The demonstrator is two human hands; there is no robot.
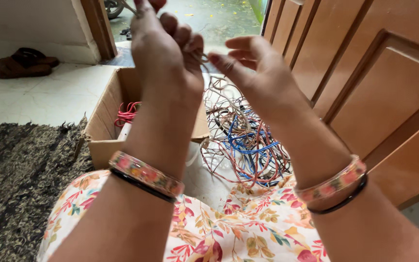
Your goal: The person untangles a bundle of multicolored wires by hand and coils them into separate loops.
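- Left hand [163, 53]: raised, fingers curled tight around a thin wire [202, 57]; right hand [255, 73]: fingertips pinching the same wire, other fingers loosely spread.
- Tangled wire pile [243, 140]: on the floor beneath the hands, beside a cardboard box [105, 126]; sandals [23, 62] lie farther off.

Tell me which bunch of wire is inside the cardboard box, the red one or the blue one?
The red wire coil lies inside the cardboard box, at its left wall. The blue wire is outside, in the tangled heap on the floor by the wooden door.
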